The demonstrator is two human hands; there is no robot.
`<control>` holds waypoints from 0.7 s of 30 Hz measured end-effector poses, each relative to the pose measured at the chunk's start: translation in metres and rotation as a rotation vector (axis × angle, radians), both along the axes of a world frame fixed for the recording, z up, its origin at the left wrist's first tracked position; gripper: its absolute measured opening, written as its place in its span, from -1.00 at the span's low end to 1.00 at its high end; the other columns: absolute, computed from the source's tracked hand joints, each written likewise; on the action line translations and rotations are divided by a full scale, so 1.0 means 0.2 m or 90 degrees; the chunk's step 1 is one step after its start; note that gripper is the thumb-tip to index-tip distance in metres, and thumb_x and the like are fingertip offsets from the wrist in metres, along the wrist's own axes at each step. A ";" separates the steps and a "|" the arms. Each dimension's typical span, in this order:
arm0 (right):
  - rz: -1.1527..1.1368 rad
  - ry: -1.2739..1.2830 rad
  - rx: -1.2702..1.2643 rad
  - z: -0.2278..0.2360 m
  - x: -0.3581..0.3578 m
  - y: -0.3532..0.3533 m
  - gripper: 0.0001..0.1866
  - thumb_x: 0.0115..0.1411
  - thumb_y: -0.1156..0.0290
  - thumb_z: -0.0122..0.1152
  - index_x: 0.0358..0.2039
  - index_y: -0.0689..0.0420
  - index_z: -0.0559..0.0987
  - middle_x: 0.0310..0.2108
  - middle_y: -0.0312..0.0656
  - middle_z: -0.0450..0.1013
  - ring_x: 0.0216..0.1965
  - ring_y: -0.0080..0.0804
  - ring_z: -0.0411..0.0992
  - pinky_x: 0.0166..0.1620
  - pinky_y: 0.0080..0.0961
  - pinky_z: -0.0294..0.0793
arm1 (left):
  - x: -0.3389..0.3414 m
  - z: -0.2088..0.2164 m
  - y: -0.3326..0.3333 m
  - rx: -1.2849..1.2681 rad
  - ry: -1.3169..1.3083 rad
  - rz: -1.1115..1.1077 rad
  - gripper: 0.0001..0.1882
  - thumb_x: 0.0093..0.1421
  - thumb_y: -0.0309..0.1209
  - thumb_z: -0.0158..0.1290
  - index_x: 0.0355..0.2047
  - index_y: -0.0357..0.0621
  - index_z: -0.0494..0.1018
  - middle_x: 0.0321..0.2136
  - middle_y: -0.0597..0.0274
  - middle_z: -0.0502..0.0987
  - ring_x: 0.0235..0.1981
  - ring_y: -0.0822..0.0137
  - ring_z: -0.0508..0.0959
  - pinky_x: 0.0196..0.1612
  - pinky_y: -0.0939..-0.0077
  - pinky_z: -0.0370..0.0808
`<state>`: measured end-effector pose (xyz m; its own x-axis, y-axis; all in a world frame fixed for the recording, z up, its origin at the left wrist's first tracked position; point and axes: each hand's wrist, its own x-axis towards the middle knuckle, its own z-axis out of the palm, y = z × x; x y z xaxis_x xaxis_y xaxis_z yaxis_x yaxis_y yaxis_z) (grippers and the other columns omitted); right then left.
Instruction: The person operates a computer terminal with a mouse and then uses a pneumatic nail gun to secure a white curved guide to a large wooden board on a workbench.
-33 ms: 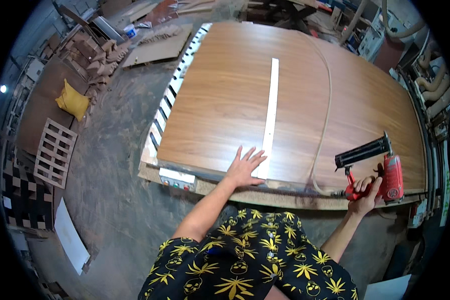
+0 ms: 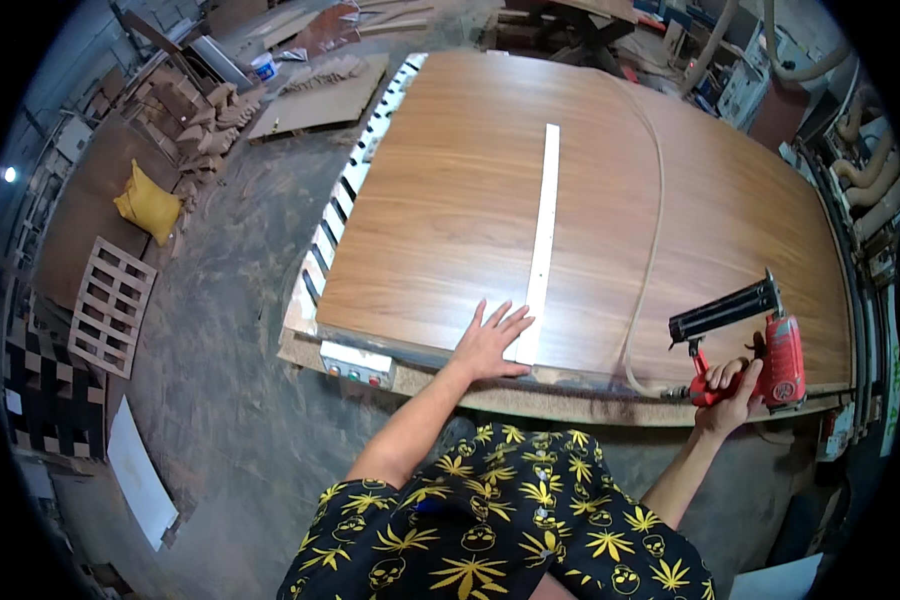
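A large wood-grain panel point(image 2: 450, 200) lies flat on a work table. A long thin white strip point(image 2: 543, 230) runs along it toward me. My left hand point(image 2: 490, 345) rests flat with fingers spread on the panel's near edge, touching the strip's near end. My right hand point(image 2: 728, 392) grips a red and black nail gun point(image 2: 760, 345) at the panel's near right edge. A pale air hose point(image 2: 654, 220) curves from the gun across the panel to the far side.
A control box with coloured buttons point(image 2: 357, 364) sits at the table's near left corner. On the dusty floor to the left are a yellow sack point(image 2: 148, 203), a wooden lattice pallet point(image 2: 110, 305), board offcuts point(image 2: 320, 100) and a white panel point(image 2: 142, 480). Machines and ducts point(image 2: 860, 150) stand on the right.
The view has shifted slightly. Both hands stay where they were, the left flat on the panel and the right on the nail gun.
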<state>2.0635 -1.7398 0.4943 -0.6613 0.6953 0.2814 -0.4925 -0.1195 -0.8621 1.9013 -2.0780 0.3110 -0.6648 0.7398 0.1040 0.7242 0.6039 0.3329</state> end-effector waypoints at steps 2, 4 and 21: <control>-0.012 0.000 -0.002 -0.02 -0.02 0.00 -0.59 0.50 0.15 -0.04 -0.49 0.09 0.34 -0.65 -0.35 0.17 -0.63 -0.53 0.19 -0.43 -0.50 0.30 | 0.01 0.03 -0.03 0.026 -0.013 0.036 -0.05 0.12 0.29 0.10 0.39 0.05 0.21 0.45 0.28 0.13 0.46 0.08 0.08 0.47 -0.22 -0.18; -0.015 -0.001 -0.008 -0.03 -0.02 0.00 -0.57 0.48 0.12 0.01 -0.51 0.08 0.34 -0.65 -0.35 0.18 -0.63 -0.53 0.20 -0.44 -0.51 0.29 | 0.04 0.04 -0.08 0.047 -0.024 0.089 -0.09 0.16 0.27 0.07 0.38 0.03 0.21 0.45 0.26 0.13 0.46 0.07 0.09 0.47 -0.18 -0.17; -0.013 -0.018 0.014 0.04 -0.06 -0.08 -0.66 0.44 0.24 0.11 -0.44 0.14 0.37 -0.65 -0.32 0.24 -0.68 -0.54 0.22 -0.54 -0.55 0.31 | 0.26 -0.08 -0.69 0.052 0.063 0.462 -0.36 0.30 -0.06 0.06 0.28 -0.14 0.30 0.39 0.04 0.20 0.42 -0.08 0.12 0.42 -0.18 -0.01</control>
